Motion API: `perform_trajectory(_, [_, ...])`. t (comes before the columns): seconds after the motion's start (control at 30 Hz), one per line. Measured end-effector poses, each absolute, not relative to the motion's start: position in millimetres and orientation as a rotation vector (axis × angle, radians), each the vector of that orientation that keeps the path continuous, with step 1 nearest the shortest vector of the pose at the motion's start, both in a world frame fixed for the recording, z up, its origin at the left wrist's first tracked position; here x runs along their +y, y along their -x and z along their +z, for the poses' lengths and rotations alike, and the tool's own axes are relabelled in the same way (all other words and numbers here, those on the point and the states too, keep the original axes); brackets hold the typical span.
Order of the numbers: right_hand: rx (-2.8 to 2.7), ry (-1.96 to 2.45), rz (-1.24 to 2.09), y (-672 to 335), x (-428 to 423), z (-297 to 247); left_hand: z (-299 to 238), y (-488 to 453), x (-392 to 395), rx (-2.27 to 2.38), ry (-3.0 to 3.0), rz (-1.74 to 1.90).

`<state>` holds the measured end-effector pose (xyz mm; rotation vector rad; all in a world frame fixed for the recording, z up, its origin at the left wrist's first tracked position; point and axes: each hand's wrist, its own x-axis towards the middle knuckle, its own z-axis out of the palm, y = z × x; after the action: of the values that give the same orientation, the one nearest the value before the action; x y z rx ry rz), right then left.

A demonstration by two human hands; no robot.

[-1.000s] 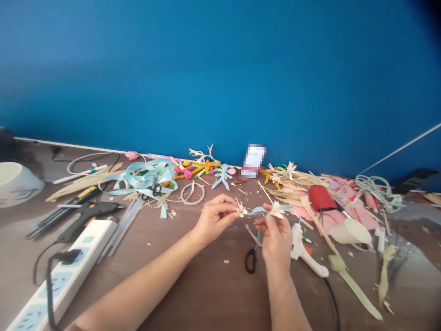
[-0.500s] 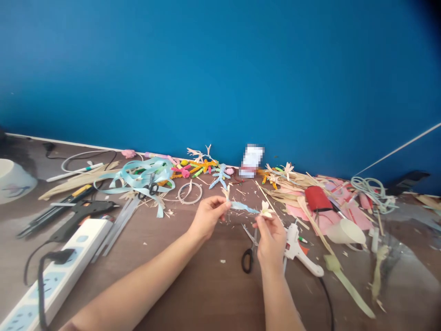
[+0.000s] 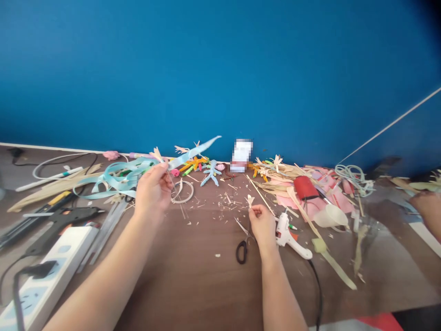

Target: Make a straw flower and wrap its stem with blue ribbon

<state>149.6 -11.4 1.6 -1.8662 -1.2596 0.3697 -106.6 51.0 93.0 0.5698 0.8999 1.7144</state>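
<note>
My left hand is raised at centre left, its fingers pinched on a light blue ribbon whose free end points up to the right. A pale, split-ended flower piece rises from the same grip. Lower and to the right, my right hand pinches a small cream flower upright by its base. Black-handled scissors lie on the table just left of my right wrist. Beside that wrist on the right rests a white glue gun.
At left lie a white power strip, a black glue gun and coiled blue ribbon. Pale scraps litter the middle. Pink sheets, dried strips and a red cup-like object sit at right. Another person's hand shows at the right edge.
My hands have moved apart. The left went left and up with the ribbon, which has come away from the right hand's flower. Another person's hand has appeared at the right.
</note>
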Motion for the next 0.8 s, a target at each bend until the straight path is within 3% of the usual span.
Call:
perform_trajectory(0.2, [-1.372,2.170,0.384,-146,-11,3,76,76,36,0.972,-0.883,1.101])
perform_trajectory(0.3, [-1.374,2.107,0.293,-145,-14,9,66,58,27,0.971,-0.992,0.963])
perform_trajectory(0.5, [-1.286,1.375,0.084,-123,-31,37,60,44,16,1.009,-1.213,0.903])
perform_trajectory(0.8, [-1.464,1.134,0.225,-97,-43,63,64,47,6,0.948,-1.913,1.117])
